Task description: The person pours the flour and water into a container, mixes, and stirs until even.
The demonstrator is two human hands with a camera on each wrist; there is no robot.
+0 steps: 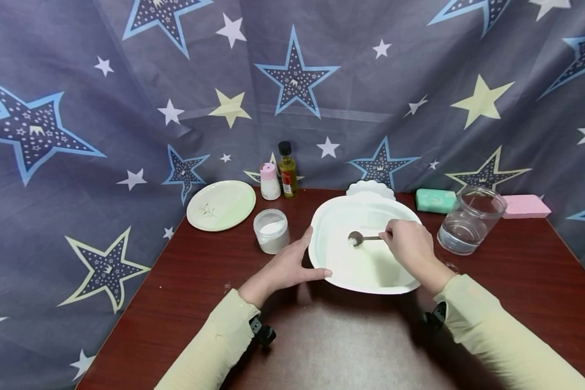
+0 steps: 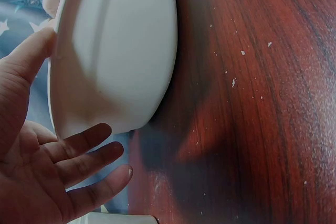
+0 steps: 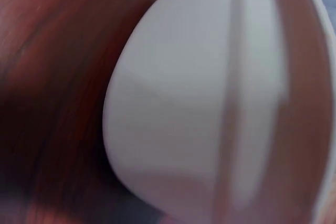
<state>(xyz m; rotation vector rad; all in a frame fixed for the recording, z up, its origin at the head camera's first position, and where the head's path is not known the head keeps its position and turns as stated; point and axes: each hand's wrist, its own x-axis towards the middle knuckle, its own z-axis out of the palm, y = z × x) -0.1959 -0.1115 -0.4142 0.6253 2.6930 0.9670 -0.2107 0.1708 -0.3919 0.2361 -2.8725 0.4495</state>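
Observation:
A white oval dish [image 1: 322, 260] sits in the middle of the dark red table. My left hand [image 1: 292, 265] rests against its left rim, thumb along the near edge and fingers straight; the left wrist view shows the dish's outer wall [image 2: 115, 51] with my left hand's straight fingers [image 2: 84, 150] under the rim. My right hand [image 1: 409, 246] pinches the handle of a small metal spoon [image 1: 363, 238] whose bowl, holding white powder, hovers inside the dish. The right wrist view shows only the dish's blurred outer wall [image 3: 210, 103].
Left of the dish stand a jar of white powder [image 1: 271, 230], a pale green plate [image 1: 221, 205], a pink-capped white bottle [image 1: 270, 181] and an oil bottle [image 1: 287, 169]. A glass jar of water [image 1: 470, 219], green sponge [image 1: 435, 200], pink sponge [image 1: 525, 206] lie right. A scalloped white dish [image 1: 370, 188] stands behind.

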